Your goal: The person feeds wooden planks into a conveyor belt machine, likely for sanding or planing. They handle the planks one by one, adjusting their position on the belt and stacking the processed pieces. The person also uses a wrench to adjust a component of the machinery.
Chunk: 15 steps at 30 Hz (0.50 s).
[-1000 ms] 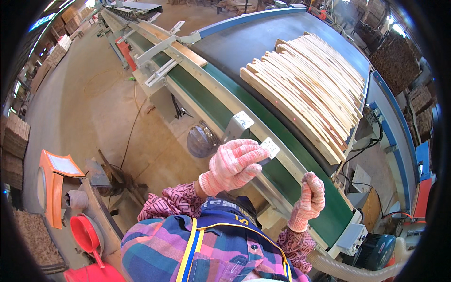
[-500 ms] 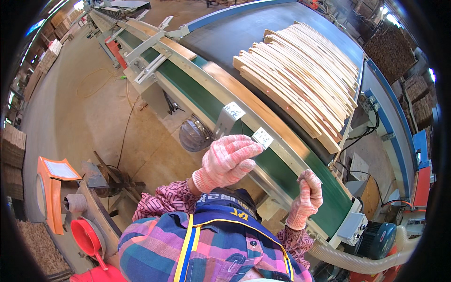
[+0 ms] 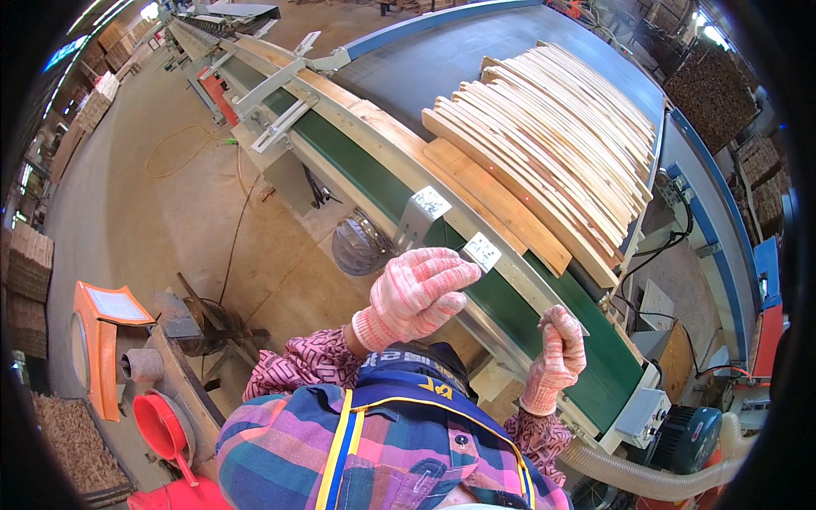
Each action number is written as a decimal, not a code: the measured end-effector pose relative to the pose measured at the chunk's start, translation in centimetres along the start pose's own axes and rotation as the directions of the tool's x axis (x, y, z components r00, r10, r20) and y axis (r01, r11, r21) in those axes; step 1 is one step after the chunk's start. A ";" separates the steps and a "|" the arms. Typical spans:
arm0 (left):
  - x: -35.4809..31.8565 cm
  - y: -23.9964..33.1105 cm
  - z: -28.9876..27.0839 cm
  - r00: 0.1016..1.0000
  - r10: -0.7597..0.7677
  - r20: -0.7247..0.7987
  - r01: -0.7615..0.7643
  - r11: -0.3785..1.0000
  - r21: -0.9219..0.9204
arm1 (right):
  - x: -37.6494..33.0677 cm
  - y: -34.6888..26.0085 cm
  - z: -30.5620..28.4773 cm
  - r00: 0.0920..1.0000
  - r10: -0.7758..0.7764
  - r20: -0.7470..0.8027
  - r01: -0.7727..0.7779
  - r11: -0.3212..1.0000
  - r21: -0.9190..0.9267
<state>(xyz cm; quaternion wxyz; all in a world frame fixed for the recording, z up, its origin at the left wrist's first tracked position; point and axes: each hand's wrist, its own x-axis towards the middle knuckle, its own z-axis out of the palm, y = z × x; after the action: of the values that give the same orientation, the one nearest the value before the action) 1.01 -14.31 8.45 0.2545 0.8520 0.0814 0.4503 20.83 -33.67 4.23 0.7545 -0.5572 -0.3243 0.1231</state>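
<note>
My left hand point(image 3: 416, 294), in a pink-and-white knit glove, is closed with bent fingers. Its fingertips reach the small white-topped metal bracket point(image 3: 482, 252) at the conveyor's near side; whether they touch it I cannot tell. My right hand point(image 3: 554, 361), gloved alike, is curled by the near rail at the lower end of the green conveyor belt point(image 3: 510, 308). What either hand holds, if anything, is hidden. Beyond the rail, wooden boards point(image 3: 497, 202) lie along the far side of the belt, beside a wide row of pale wooden strips point(image 3: 544, 140) on a dark blue-edged table.
A second bracket point(image 3: 427, 204) stands left of the first. A control box point(image 3: 639, 415), motor point(image 3: 682, 438) and ribbed hose point(image 3: 671, 483) sit at the lower right. An orange machine part point(image 3: 100, 348) and a red funnel-like piece point(image 3: 161, 425) are at the lower left.
The boards, blurred by motion earlier, now show sharply, with squared ends near the belt's lower part. Both hands keep nearly the same pose; the view has shifted slightly.
</note>
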 end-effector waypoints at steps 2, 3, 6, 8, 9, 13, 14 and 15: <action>0.0 0.0 -0.1 1.000 0.000 -0.004 0.000 1.000 -0.017 | 0.0 0.2 -0.1 1.000 -0.021 0.003 0.021 0.999 -0.030; 0.0 0.1 -0.3 1.000 0.001 -0.012 -0.001 1.000 -0.008 | 0.0 0.5 -0.3 0.999 -0.041 0.013 0.041 0.998 -0.047; 0.2 0.2 -0.3 0.999 0.017 -0.031 -0.017 1.000 -0.010 | 0.4 0.7 -1.3 0.995 -0.094 0.017 0.096 0.988 -0.120; 0.0 0.0 -0.5 0.999 0.012 -0.030 -0.013 1.000 -0.017 | 1.1 0.5 -2.5 0.989 -0.148 0.001 0.146 0.975 -0.169; 0.0 0.0 -0.7 1.000 0.012 -0.026 -0.012 1.000 -0.018 | 1.6 0.2 -3.9 0.981 -0.191 0.037 0.195 0.960 -0.204; -0.2 -0.2 -0.6 0.999 0.017 -0.049 -0.020 0.998 -0.060 | 2.9 -2.5 -10.6 0.964 -0.221 -0.150 0.119 0.858 -0.499; -0.3 -0.2 -0.3 0.999 0.009 -0.043 -0.012 0.998 -0.068 | 3.1 -3.9 -12.4 0.960 -0.199 -0.199 0.048 0.812 -0.581; -0.4 -0.1 0.3 0.999 0.021 -0.034 -0.023 0.996 -0.087 | 3.2 -5.4 -14.3 0.950 -0.184 -0.252 -0.028 0.753 -0.657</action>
<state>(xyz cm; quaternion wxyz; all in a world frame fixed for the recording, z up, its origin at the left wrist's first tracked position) 1.01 -14.46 7.96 0.2851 0.8334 0.0564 0.4701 31.22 -44.66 7.89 0.5570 -0.7831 -0.2511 -0.1160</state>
